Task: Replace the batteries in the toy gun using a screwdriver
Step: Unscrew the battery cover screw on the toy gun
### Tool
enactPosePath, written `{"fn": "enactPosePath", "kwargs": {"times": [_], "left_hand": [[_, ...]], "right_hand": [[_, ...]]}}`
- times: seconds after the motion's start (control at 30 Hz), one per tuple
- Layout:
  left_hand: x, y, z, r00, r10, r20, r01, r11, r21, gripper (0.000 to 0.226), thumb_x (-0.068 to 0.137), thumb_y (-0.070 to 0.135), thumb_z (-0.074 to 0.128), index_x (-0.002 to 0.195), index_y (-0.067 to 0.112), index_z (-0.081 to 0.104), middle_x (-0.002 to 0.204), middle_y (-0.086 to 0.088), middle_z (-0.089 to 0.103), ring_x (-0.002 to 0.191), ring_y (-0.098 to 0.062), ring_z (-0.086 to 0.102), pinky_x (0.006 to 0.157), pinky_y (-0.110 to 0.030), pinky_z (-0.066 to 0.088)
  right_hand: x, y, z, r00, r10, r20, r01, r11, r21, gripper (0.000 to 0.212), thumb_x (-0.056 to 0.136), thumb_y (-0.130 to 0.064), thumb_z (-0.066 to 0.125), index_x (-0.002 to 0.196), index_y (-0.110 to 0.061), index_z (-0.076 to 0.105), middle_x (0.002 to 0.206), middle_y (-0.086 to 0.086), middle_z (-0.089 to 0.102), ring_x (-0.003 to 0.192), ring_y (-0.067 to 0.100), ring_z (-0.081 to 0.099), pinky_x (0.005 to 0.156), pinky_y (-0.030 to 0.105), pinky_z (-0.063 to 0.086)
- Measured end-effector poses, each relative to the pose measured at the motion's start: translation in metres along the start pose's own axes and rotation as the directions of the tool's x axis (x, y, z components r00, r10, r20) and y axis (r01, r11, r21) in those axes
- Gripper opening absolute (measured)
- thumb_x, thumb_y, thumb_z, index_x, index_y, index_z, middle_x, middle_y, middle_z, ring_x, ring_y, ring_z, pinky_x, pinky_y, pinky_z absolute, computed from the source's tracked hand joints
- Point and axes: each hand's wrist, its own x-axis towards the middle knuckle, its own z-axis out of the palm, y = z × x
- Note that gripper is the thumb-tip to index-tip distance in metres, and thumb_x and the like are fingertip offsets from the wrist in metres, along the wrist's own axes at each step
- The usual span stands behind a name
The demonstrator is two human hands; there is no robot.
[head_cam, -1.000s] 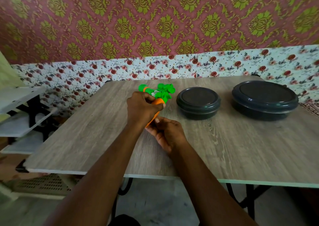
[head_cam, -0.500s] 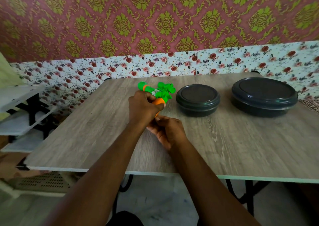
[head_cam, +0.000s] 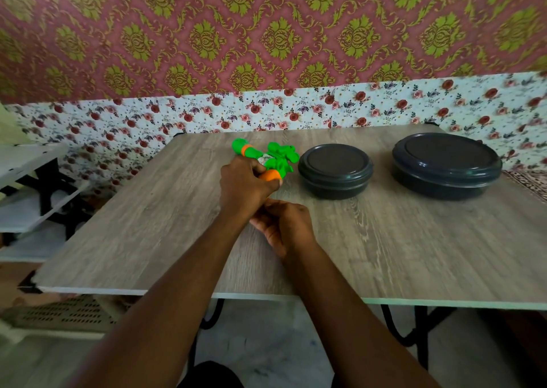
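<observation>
My left hand [head_cam: 245,188] grips the green-and-orange toy gun [head_cam: 276,162] just above the table [head_cam: 384,245]. My right hand [head_cam: 285,225] curls at its butt; whether it holds anything I cannot tell. I judge I'm on the battery cover, and next I need the screwdriver squarely seated.

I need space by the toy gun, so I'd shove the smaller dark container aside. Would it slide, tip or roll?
Probably slides without tipping: the smaller container is low, wide and sits flat on the table. Its lid looks seated, so likely stays on. Weight unclear: contents hidden.
</observation>
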Motion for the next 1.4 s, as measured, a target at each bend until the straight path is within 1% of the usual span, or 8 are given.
{"fn": "enactPosePath", "kwargs": {"times": [0.27,0.4,0.47,0.6,0.73,0.83,1.1,1.4], "left_hand": [[0.004,0.008,-0.008,1.000,-0.008,-0.028,0.007,0.999,-0.049,0.025,0.065,0.031,0.095,0.077,0.015,0.079,0.076,0.000,0.075,0.073,-0.013,0.070,0.076,-0.030,0.057],[0.004,0.003,-0.007,1.000,-0.002,-0.020,0.001,0.999,-0.035,0.025,0.064,0.030,0.094,0.074,0.013,0.079,0.073,-0.001,0.076,0.071,-0.016,0.071,0.075,-0.036,0.059],[0.004,0.002,-0.009,1.000,-0.008,-0.027,0.008,1.000,-0.015,0.024,0.064,0.031,0.094,0.077,0.015,0.080,0.076,-0.001,0.076,0.075,-0.016,0.072,0.077,-0.036,0.059],[0.011,0.001,-0.018,0.998,-0.033,-0.059,0.029,0.998,-0.064,0.024,0.067,0.031,0.094,0.075,0.014,0.079,0.074,-0.001,0.075,0.063,-0.003,0.064,0.069,-0.026,0.053],[0.011,-0.002,-0.020,0.999,-0.028,-0.040,0.026,0.998,-0.049,0.025,0.066,0.033,0.095,0.076,0.016,0.080,0.067,0.008,0.070,0.062,0.001,0.064,0.068,-0.024,0.055],[0.015,-0.003,-0.024,0.998,-0.047,-0.029,0.044,0.996,-0.073,0.025,0.065,0.034,0.095,0.076,0.017,0.080,0.066,0.011,0.068,0.063,0.003,0.063,0.071,-0.023,0.055],[0.013,0.000,-0.023,0.999,-0.033,-0.004,0.033,0.997,-0.074,0.027,0.065,0.034,0.095,0.082,0.017,0.082,0.078,0.004,0.077,0.067,0.003,0.064,0.075,-0.021,0.054],[0.010,0.001,-0.025,0.999,-0.033,0.013,0.034,0.995,-0.094,0.025,0.067,0.034,0.095,0.076,0.015,0.082,0.069,0.005,0.075,0.063,-0.008,0.071,0.079,-0.033,0.061]], "right_hand": [[0.000,-0.001,0.001,0.996,0.053,-0.070,-0.042,0.988,0.146,0.021,0.096,0.014,0.037,0.109,0.014,0.054,0.101,0.035,0.064,0.091,0.042,0.068,0.063,0.048,0.062],[0.002,-0.001,0.013,0.984,0.101,-0.146,-0.076,0.983,0.166,0.022,0.095,0.005,0.035,0.087,0.005,0.055,0.073,0.021,0.062,0.074,0.032,0.062,0.096,0.051,0.054],[-0.001,-0.004,0.020,0.990,0.104,-0.095,-0.090,0.985,0.145,0.031,0.096,0.000,0.034,0.082,0.002,0.061,0.069,0.018,0.066,0.074,0.030,0.063,0.082,0.044,0.056],[0.000,-0.001,0.021,0.991,0.117,-0.070,-0.103,0.979,0.176,0.030,0.098,-0.001,0.030,0.097,0.009,0.059,0.096,0.029,0.065,0.097,0.042,0.064,0.097,0.051,0.050],[-0.002,0.002,0.023,0.995,0.100,0.006,-0.100,0.980,0.173,0.034,0.098,-0.002,0.033,0.088,0.006,0.064,0.080,0.022,0.070,0.082,0.033,0.065,0.078,0.042,0.055],[-0.004,0.007,0.016,0.991,0.086,0.101,-0.107,0.969,0.223,0.028,0.101,0.000,0.035,0.097,0.006,0.062,0.097,0.025,0.068,0.093,0.035,0.066,0.086,0.046,0.054],[-0.005,0.019,0.013,0.996,-0.083,0.026,0.078,0.987,0.143,0.031,0.095,0.014,0.050,0.125,0.019,0.058,0.126,0.034,0.064,0.106,0.038,0.069,0.075,0.040,0.065],[-0.007,0.021,0.017,0.996,-0.077,-0.041,0.081,0.989,0.125,0.027,0.094,0.011,0.057,0.120,0.017,0.063,0.120,0.031,0.068,0.115,0.041,0.067,0.073,0.039,0.065]]}}
